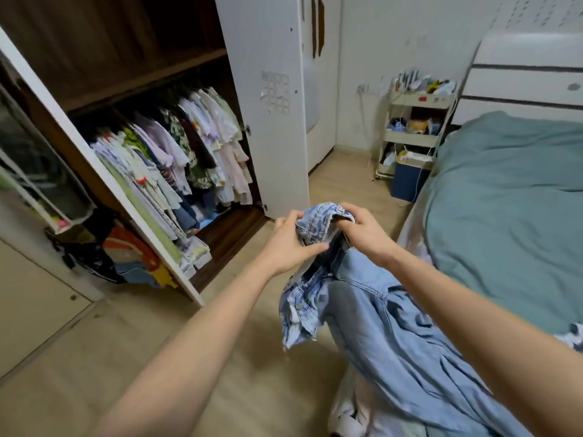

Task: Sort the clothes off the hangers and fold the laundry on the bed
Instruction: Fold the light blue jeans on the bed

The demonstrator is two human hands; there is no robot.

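The floor point(94, 357) is light wood. On the left stands a big wardrobe point(142, 74), dark brown inside, with its white door point(268, 105) swung open. The wall point(394, 36) at the back is white and plain, with a plug socket point(363, 88) low down. Near the corner is a small white cart point(413, 140) with three shelves full of little things. A blue box point(407, 181) sits on the floor by the cart. A white headboard point(530, 80) with dark stripes stands at the right. The light is soft and even.
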